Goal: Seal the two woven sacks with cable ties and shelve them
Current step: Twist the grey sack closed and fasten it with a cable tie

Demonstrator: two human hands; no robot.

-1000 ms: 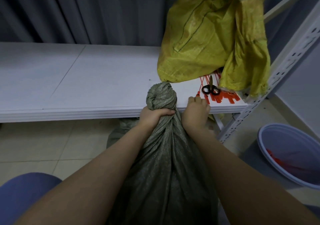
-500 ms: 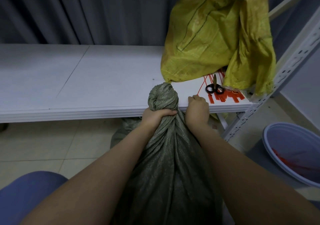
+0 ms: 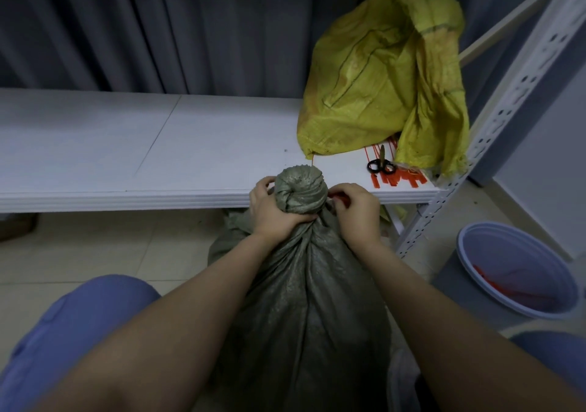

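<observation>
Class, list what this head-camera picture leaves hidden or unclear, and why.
Head view:
The cable tie: loop hidden by left hand, right hand and bunched top of grey-green sack; a red bit shows.
The yellow sack: mouth lost in folds.
The bucket: red contents too dim to name.

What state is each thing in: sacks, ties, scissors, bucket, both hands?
grey sack: upright, neck twisted shut, not visibly tied.
left hand: grips the sack's neck.
right hand: pinches a red cable tie at the neck.
yellow sack: slumped on shelf, no tie visible.
scissors: closed, lying on shelf.
loose ties: unused, beside scissors.
bucket: upright, red scraps inside.
</observation>
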